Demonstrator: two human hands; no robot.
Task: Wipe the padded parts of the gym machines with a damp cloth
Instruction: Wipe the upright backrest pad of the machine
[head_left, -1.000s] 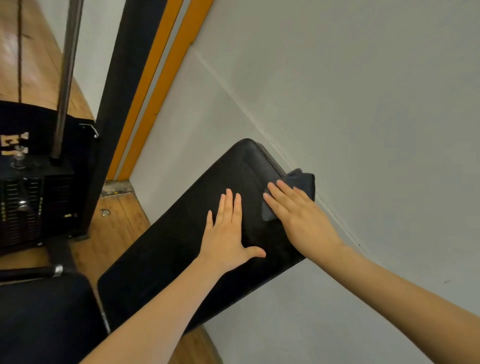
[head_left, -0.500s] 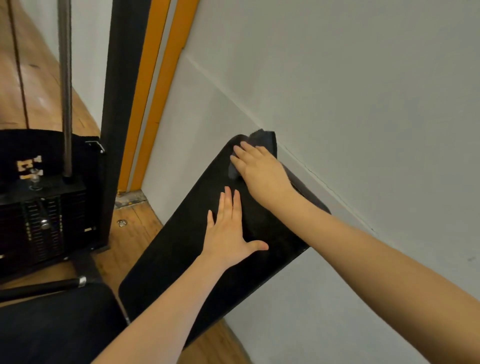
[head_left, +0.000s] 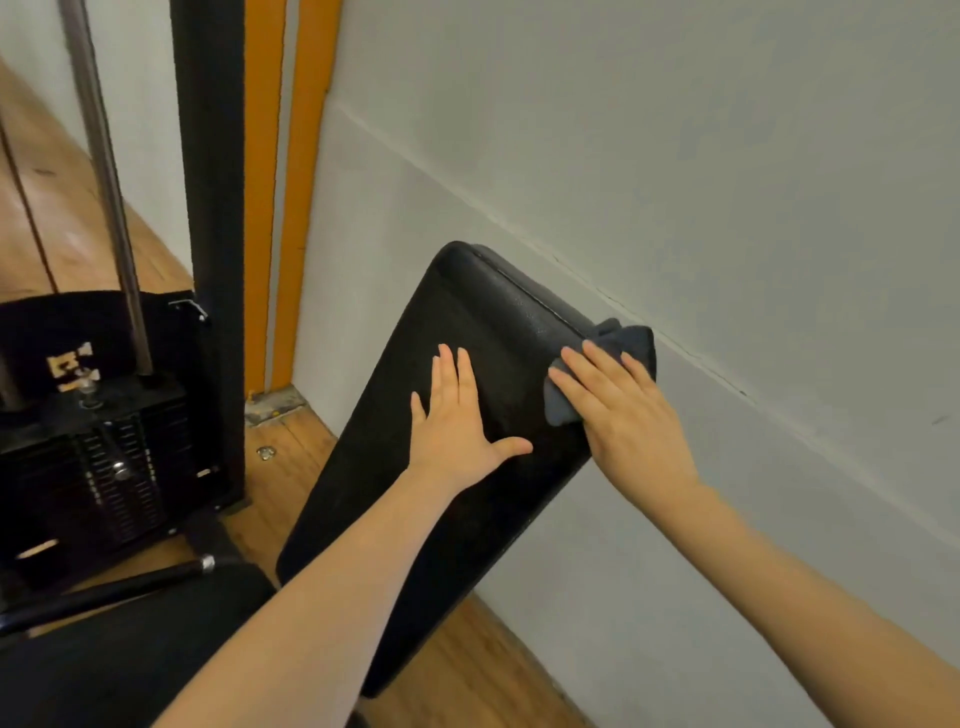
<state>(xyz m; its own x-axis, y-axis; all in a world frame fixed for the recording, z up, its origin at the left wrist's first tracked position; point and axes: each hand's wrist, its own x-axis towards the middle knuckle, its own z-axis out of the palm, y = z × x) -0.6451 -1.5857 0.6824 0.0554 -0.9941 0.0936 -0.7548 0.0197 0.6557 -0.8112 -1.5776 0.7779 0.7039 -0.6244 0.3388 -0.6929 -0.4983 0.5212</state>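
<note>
A long black padded backrest (head_left: 467, 322) leans up toward the grey wall. My left hand (head_left: 457, 426) lies flat on its middle, fingers straight and thumb spread. My right hand (head_left: 623, 410) presses a dark grey cloth (head_left: 631, 338) with straight fingers against the pad's right edge, next to the wall. Most of the cloth is hidden under that hand; a fold sticks out above the fingertips.
A black weight stack (head_left: 104, 467) with a steel guide rod (head_left: 104, 182) stands at the left. A black post (head_left: 208, 208) and orange strips (head_left: 280, 208) rise behind the pad. A black seat pad (head_left: 104, 665) and a black bar (head_left: 104, 592) lie at the lower left, over wooden floor (head_left: 291, 457).
My right hand slid the cloth from the pad's right edge up to the top corner, then back down along the right edge. The left hand stayed flat on the pad.
</note>
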